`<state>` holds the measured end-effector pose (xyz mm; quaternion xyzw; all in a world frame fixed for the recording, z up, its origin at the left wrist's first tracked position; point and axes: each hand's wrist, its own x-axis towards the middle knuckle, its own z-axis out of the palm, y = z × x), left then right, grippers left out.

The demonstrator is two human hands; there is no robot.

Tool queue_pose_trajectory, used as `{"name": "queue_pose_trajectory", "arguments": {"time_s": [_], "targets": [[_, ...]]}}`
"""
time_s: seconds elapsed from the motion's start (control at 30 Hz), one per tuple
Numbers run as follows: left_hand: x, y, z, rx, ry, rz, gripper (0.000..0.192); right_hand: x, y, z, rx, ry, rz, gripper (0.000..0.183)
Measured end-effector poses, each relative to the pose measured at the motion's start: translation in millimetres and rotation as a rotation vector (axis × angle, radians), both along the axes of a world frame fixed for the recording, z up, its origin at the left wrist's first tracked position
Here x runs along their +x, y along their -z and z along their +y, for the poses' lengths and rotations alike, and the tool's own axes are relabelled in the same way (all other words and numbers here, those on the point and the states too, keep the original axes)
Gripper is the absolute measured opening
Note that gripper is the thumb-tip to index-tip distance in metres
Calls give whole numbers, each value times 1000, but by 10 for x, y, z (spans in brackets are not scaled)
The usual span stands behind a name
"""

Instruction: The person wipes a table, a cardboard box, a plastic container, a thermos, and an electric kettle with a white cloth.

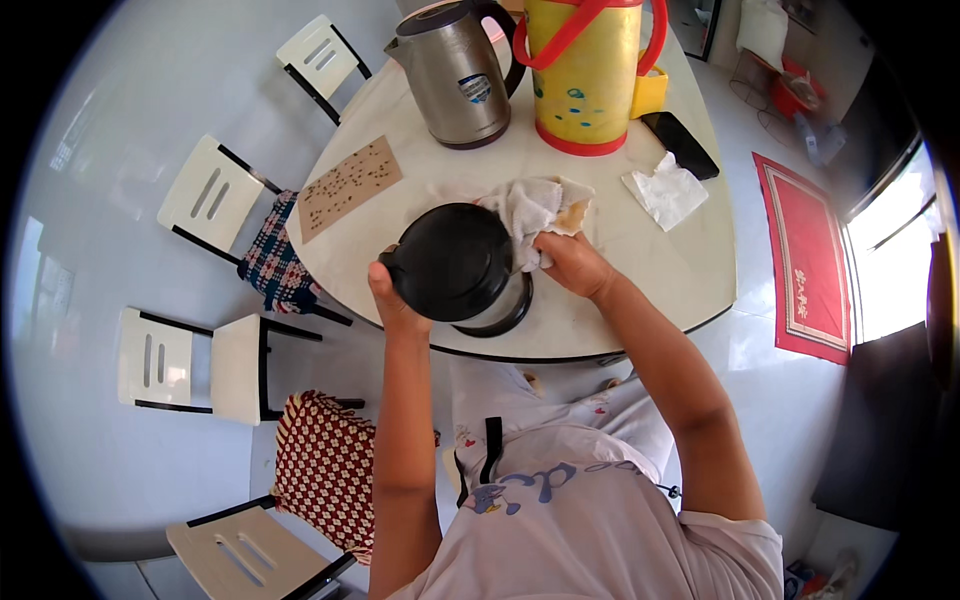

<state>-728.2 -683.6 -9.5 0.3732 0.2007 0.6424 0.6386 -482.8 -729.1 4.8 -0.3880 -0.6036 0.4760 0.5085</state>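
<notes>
A metal kettle with a black lid [454, 261] and black base ring is before me, near the front edge of the pale table [585, 322]. My left hand [397, 296] grips it at its black handle, mostly hidden by the lid. In my right hand [574, 262] is a bunched white cloth [534, 214] with a brown-stained patch, pressed against the right side of the kettle. Behind stand a stainless steel electric kettle [459, 82] and a yellow thermos jug [583, 82] with red handles.
A brown sheet with dark specks [350, 187] lies on the left of the table. On the right are a black phone [681, 144], a crumpled tissue [666, 190] and a small yellow container [649, 91]. Several white chairs [211, 191] stand at the left; a red mat [806, 262] lies right.
</notes>
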Motion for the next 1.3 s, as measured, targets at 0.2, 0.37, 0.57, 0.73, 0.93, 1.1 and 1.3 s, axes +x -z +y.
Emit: {"name": "queue_pose_trajectory", "arguments": {"time_s": [0.2,0.37,0.57,0.73,0.93,1.1,1.3], "targets": [[-31,26,8,5,-70,-17,86,-55,-106,10,-277,0,45,47],[37,-110,-41,-101,-300,-147,72,-6,45,-12,95,-12,-217,40],[-676,-92,238,-24,-782,55,45,-173,52,-21,457,44,-443,46],[-942,-152,374,-44,-1000,63,46,-124,46,-86,368,8,-389,46],[-1251,-189,258,-41,-996,46,46,-215,9,-70,313,0,-391,50],[-1177,-542,526,-54,-933,-5,43,-175,51,-54,339,2,-404,50],[-1071,-956,1630,17,-926,36,45,-208,-10,-57,338,6,-400,50]]}}
